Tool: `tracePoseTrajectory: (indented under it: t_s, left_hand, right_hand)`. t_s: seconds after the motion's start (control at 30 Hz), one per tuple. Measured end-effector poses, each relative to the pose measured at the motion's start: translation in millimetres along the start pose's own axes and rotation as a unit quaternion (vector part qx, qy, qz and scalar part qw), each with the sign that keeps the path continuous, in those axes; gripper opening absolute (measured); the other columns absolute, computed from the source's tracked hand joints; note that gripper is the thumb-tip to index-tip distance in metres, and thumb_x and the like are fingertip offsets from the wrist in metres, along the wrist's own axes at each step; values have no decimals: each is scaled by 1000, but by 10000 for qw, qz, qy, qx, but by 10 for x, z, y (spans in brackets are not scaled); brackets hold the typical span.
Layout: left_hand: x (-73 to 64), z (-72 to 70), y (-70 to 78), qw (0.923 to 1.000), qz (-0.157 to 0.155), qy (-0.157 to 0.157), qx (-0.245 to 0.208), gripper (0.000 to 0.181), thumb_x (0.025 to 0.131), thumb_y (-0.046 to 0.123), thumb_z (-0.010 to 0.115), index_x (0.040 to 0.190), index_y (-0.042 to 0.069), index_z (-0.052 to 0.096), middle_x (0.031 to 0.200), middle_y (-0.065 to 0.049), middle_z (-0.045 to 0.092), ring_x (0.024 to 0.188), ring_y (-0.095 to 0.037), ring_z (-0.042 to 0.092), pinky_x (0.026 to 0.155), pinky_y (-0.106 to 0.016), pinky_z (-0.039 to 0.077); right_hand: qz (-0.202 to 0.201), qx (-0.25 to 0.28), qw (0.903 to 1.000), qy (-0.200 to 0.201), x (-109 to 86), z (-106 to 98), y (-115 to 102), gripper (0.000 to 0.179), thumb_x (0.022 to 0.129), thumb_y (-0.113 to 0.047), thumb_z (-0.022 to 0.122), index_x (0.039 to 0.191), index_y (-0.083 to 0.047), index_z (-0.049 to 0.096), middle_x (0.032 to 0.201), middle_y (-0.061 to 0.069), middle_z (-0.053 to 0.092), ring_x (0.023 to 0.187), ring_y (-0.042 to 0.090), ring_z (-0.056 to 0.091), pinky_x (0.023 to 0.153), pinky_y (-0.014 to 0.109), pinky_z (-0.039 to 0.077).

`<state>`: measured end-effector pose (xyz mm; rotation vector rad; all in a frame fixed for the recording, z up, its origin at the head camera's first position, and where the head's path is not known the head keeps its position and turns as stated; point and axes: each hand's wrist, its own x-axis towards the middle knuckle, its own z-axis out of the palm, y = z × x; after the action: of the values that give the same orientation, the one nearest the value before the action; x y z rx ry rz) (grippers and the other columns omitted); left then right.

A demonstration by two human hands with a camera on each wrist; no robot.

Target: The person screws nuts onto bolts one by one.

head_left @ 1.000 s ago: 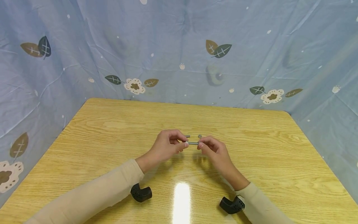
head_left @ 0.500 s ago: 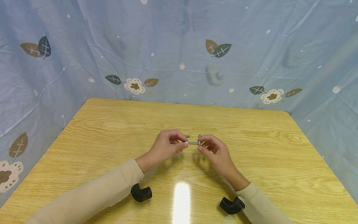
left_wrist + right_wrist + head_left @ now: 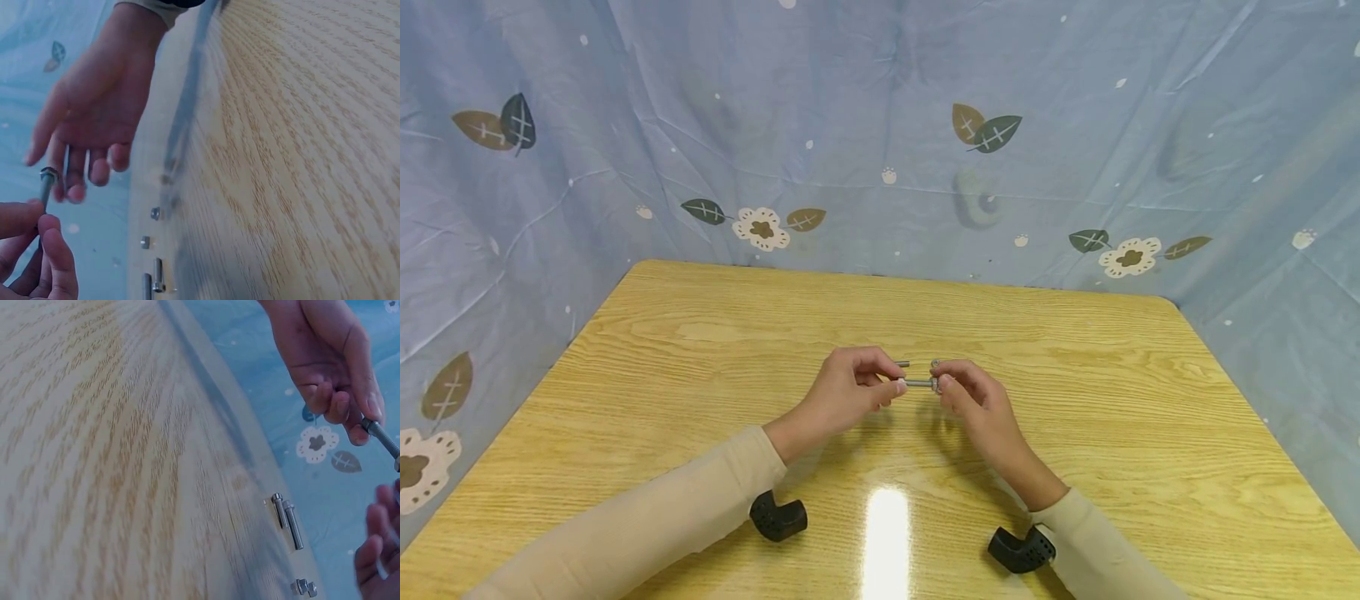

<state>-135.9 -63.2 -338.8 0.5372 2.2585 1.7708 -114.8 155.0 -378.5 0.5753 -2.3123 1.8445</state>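
Thumb and fingers of my left hand (image 3: 850,383) pinch a metal bolt (image 3: 917,383) by its head, holding it level above the table. A nut (image 3: 49,172) sits at the far end of the shank. My right hand (image 3: 981,404) is at that end, its fingers bent loosely around the nut. In the left wrist view its thumb stands apart from the nut and one fingertip lies close behind it; whether that finger touches cannot be told. The right wrist view shows the bolt (image 3: 384,440) slanting down from the left fingertips, with the right fingers blurred below.
On the wood-grain table (image 3: 700,350), beyond the hands, lie two bolts (image 3: 292,525) side by side and a few loose nuts (image 3: 303,587). A blue patterned cloth (image 3: 850,125) hangs behind the table and at its sides. Black wrist mounts (image 3: 778,517) hang below both sleeves.
The right thumb and fingers shift about the bolt's end: together at first, spread apart with the nut showing half a second ago, and the thumb higher now. The left hand and bolt stay put.
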Motion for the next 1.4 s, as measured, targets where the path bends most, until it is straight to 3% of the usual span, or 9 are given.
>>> tracePoseTrajectory:
  t_s: [0.1, 0.2, 0.47, 0.7, 0.87, 1.07, 1.27, 1.4]
  left_hand:
    - [2, -11, -1, 10000, -57, 18, -14, 10, 90, 11, 69, 98, 6, 71, 95, -10, 71, 81, -42, 64, 71, -51, 55]
    - [9, -15, -8, 10000, -73, 37, -6, 9, 89, 11, 69, 98, 7, 72, 95, -10, 71, 81, -41, 65, 71, -50, 56]
    - [10, -10, 1, 10000, -24, 11, 2, 10, 89, 11, 70, 98, 6, 71, 93, -11, 71, 80, -41, 65, 70, -49, 56]
    - [15, 0, 22, 10000, -30, -19, -15, 10, 89, 12, 70, 98, 7, 71, 96, -10, 70, 81, -40, 65, 67, -36, 56]
    - [17, -2, 15, 10000, -44, 31, -53, 10, 89, 10, 70, 98, 6, 71, 94, -11, 71, 81, -42, 65, 70, -48, 56]
    - [28, -5, -9, 9999, -58, 14, -88, 11, 89, 11, 70, 98, 5, 71, 94, -11, 72, 80, -40, 65, 70, -48, 56]
    - [22, 4, -4, 10000, 7, -37, -45, 12, 89, 11, 70, 99, 5, 71, 93, -13, 72, 80, -40, 65, 65, -32, 55]
    - [13, 9, 10, 10000, 70, -17, -40, 11, 89, 11, 70, 98, 5, 71, 92, -15, 71, 79, -42, 65, 65, -30, 55]
  right_hand:
    - [-356, 36, 9994, -23, -8, -6, -7, 21, 97, -1, 54, 118, 0, 58, 111, 13, 59, 84, 17, 56, 68, 29, 48]
    - [-686, -20, 9976, -47, -10, -7, 0, 24, 92, 6, 58, 116, 2, 59, 111, 8, 60, 85, 15, 57, 68, 26, 48]
    - [-395, 23, 9992, 93, -3, 11, 10, 16, 92, 1, 61, 108, 0, 63, 103, 5, 63, 85, 12, 59, 71, 24, 51]
    - [11, 169, 9998, 42, -6, 2, 16, 15, 97, -6, 57, 105, 5, 61, 95, 1, 63, 81, 17, 60, 72, 27, 52]
    - [-459, 1, 9989, 36, -5, -10, 40, 29, 92, 3, 60, 120, -1, 57, 114, 11, 59, 81, 12, 57, 66, 24, 48]
    - [-974, -183, 9948, 226, -3, 2, 50, 23, 89, 8, 62, 111, 2, 62, 111, 10, 60, 80, 12, 54, 61, 26, 44]
    - [-828, -79, 9962, 265, -8, 8, 33, 20, 89, 7, 63, 108, 0, 65, 103, 1, 64, 80, 11, 56, 62, 24, 45]
    - [-660, -80, 9975, 240, -14, 3, 31, 19, 90, 5, 63, 107, 0, 66, 100, 2, 65, 83, 10, 58, 65, 23, 47]
